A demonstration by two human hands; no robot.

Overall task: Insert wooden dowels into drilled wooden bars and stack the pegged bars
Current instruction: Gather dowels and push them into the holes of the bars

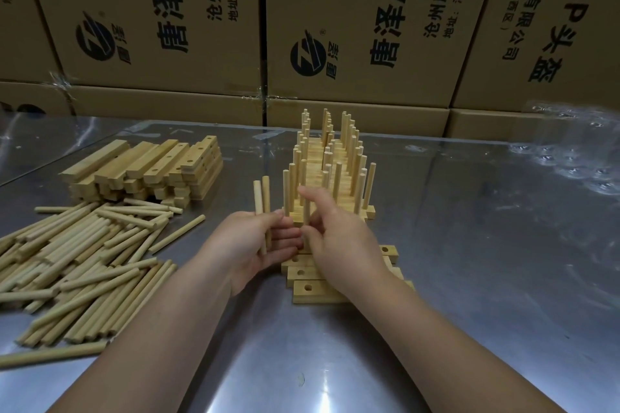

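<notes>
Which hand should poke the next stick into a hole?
Probably the right hand: it pinches a dowel upright above the drilled bars. The left hand only holds two spare dowels beside them.

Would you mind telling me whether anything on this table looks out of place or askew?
Only slightly: one dowel lies alone on the table, apart from the loose dowel pile. Nothing looks damaged.

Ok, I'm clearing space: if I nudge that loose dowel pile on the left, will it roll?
Probably: the dowels are round and lie on a smooth, shiny metal table, so they'd likely roll apart. They look stiff, unlikely to bend.
</notes>
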